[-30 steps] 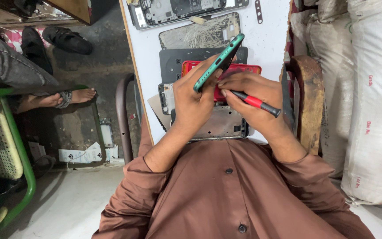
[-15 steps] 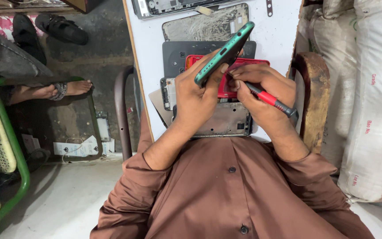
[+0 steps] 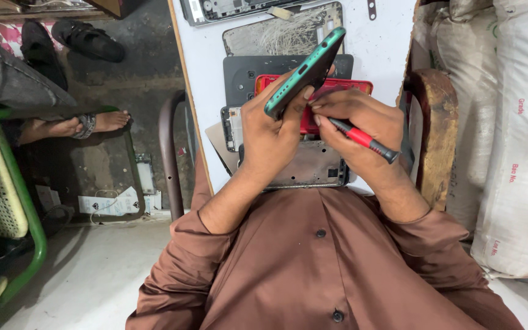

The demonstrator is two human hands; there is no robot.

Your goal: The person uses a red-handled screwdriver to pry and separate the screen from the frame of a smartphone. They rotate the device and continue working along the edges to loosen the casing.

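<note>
Gripping a teal phone (image 3: 305, 72) tilted on edge above the white bench (image 3: 386, 46), the left hand (image 3: 270, 131) clasped it firmly.
The right hand (image 3: 355, 119), closed around a red-handled screwdriver (image 3: 362, 139), worked at its edge; a slip might have gouged the phone or dropped it onto the red frame (image 3: 337, 85) beneath.

A white table (image 3: 386, 43) fills the upper middle of the frame, its wooden edge running down the left side. On it, at the top, lies an opened phone body (image 3: 227, 8), with a small metal strip (image 3: 372, 8) to the right. Below sits a scratched back cover (image 3: 276, 36), then a dark panel (image 3: 242, 73), a red frame (image 3: 343, 85) and a grey metal frame (image 3: 313, 168) nearest the bottom.
</note>
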